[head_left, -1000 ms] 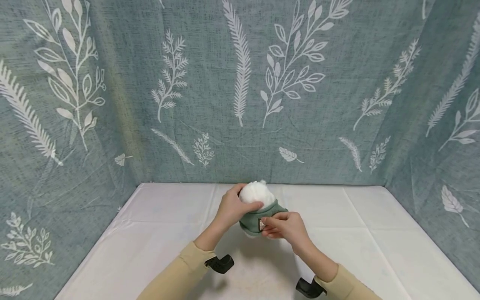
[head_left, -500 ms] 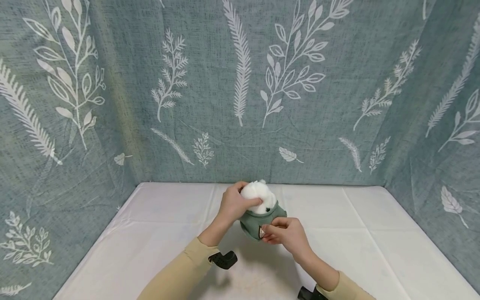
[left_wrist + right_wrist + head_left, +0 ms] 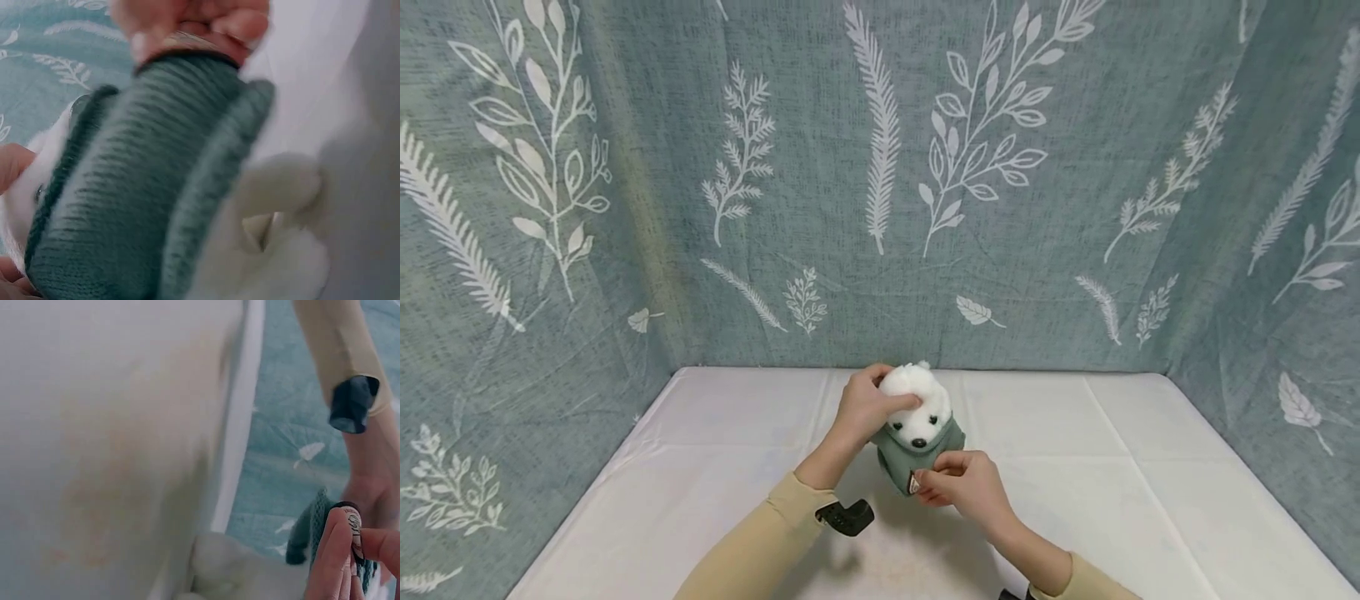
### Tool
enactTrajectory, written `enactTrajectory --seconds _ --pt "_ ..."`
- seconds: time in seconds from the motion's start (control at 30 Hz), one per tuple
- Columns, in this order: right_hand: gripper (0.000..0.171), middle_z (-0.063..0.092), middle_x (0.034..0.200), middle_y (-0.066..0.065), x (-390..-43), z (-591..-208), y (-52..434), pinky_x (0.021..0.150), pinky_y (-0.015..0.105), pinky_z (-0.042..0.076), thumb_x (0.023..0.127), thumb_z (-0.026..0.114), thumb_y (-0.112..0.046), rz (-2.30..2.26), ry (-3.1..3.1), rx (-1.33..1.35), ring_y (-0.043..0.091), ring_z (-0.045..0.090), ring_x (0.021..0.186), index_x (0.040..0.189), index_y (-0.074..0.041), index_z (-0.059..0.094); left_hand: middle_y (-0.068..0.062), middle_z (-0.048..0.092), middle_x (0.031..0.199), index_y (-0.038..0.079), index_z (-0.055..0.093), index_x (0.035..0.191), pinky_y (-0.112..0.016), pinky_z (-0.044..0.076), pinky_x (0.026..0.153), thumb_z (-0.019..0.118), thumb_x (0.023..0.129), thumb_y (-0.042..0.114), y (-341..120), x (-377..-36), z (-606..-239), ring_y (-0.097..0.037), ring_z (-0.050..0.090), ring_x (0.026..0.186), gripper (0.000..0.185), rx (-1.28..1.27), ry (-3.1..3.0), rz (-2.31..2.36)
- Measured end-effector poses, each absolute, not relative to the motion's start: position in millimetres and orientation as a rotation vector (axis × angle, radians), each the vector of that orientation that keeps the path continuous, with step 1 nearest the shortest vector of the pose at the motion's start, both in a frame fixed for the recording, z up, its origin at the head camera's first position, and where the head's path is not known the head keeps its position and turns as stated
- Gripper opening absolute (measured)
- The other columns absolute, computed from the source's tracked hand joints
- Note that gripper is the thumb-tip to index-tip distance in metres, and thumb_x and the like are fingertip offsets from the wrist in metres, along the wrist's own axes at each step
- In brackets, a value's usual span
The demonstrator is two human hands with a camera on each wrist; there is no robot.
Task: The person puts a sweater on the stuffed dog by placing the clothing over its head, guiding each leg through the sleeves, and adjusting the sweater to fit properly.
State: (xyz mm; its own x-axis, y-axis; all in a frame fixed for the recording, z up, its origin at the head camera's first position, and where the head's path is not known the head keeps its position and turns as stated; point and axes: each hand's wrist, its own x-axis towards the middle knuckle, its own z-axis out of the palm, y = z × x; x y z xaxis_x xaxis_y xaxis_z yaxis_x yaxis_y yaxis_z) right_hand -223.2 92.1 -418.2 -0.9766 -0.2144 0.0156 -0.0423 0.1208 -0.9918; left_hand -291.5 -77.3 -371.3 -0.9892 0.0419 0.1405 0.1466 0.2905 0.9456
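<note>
a makeshift recording booth, not a lived-in room: a teal leaf-printed curtain (image 3: pixel 880 167) closes it in from 9 through 12 to 3 o'clock around a white-clothed table (image 3: pixel 1150 500).

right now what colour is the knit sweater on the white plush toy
Dark green ribbed knit sweater, clearest in the left wrist view.
</note>
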Motion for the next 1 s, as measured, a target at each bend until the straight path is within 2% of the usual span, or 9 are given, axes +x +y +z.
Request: enactTrajectory --seconds 0.3,0.6,0.9,1.0 --pt "0.024 0.072 0.074 0.016 -226.3 -421.2 91.3 0.063 0.033 0.058 0.083 0.072 -0.015 -1.954 2.265 -0.248 0.019 0.07 0.063 0.078 0.008 0.065 -0.009 0.064 0.109 0.009 0.063 0.116 -0.038 0.054 0.077 0.082 0.071 0.023 -78.9 -292.7 -371.8 -0.024 0.061 0.095 0.051 -0.174 -2.469 -1.836" --pt "0.027 0.071 0.087 0.024 -234.7 -425.4 97.0 0.065 0.033 0.058 0.084 0.072 -0.019 -1.946 2.252 -0.227 0.02 0.071 0.068 0.083 0.007 0.065 -0.006 0.065 0.108 0.011 0.063 0.115 -0.036 0.053 0.078 0.082 0.072 0.029 -86.4 -289.8 -372.0 -0.02 0.061 0.095 0.051 -0.274 -2.459 -1.884" --pt "0.029 0.072 0.086 0.017 -240.3 -418.6 115.9 0.067 0.038 0.058 0.087 0.069 -0.023 -1.761 2.421 -0.365 0.029 0.071 0.077 0.096 0.004 0.066 -0.005 0.065 0.114 0.015 0.063 0.119 -0.037 0.052 0.082 0.081 0.075 0.03 -93.5 -291.6 -377.7 -0.019 0.061 0.099 0.05 -0.375 -2.441 -1.995" --pt "0.029 0.072 0.086 0.015 -243.6 -414.4 124.7 0.069 0.039 0.058 0.087 0.069 -0.024 -1.72 2.471 -0.397 0.026 0.07 0.077 0.097 0.002 0.066 -0.005 0.065 0.115 0.015 0.063 0.12 -0.038 0.052 0.083 0.08 0.076 0.028 -95.5 -293.2 -379.4 -0.02 0.061 0.1 0.049 -0.395 -2.438 -2.015"
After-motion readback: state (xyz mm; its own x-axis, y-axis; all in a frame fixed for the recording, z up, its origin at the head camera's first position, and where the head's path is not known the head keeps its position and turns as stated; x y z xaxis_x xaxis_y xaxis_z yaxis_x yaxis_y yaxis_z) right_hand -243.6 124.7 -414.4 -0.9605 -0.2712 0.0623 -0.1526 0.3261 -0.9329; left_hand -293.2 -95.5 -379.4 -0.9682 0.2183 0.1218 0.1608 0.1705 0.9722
